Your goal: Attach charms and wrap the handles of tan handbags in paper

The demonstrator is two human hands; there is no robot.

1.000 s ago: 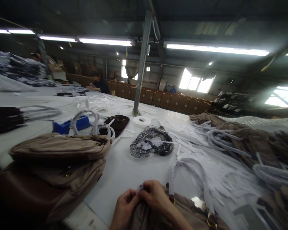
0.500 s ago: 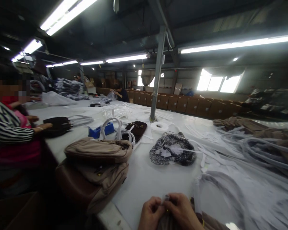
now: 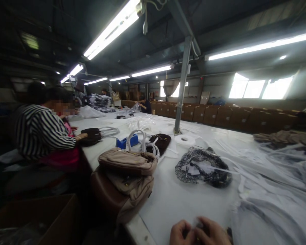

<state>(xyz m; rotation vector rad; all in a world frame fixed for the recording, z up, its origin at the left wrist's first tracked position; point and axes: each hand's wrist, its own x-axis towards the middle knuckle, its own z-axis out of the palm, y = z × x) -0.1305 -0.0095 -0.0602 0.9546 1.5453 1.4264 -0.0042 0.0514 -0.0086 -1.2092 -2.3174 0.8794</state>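
At the bottom of the head view, my left hand (image 3: 180, 232) and my right hand (image 3: 211, 232) are close together over the table's near edge. Fingers of both are pinched on a small, whitish, translucent piece (image 3: 197, 223) that is blurred; the lower part of what they hold is cut off by the frame. Right of my hands lies a bag handle wrapped in pale material (image 3: 264, 207). Beyond them is a black-and-white speckled bundle in clear plastic (image 3: 204, 167). Beige bags (image 3: 129, 161) are stacked to the left at the table's edge.
Behind the beige bags are a blue tape dispenser (image 3: 127, 141), a dark brown bag (image 3: 161, 142) and a white roll (image 3: 185, 140). A person in a striped top (image 3: 51, 131) touches a dark bag (image 3: 91, 136). An open cardboard box (image 3: 58, 217) stands lower left. A post (image 3: 183, 85) rises mid-table.
The view has swung left, so the table's things appear farther right and more of the striped-top person and the cardboard box shows. My hands are lower in view, still pinched together.
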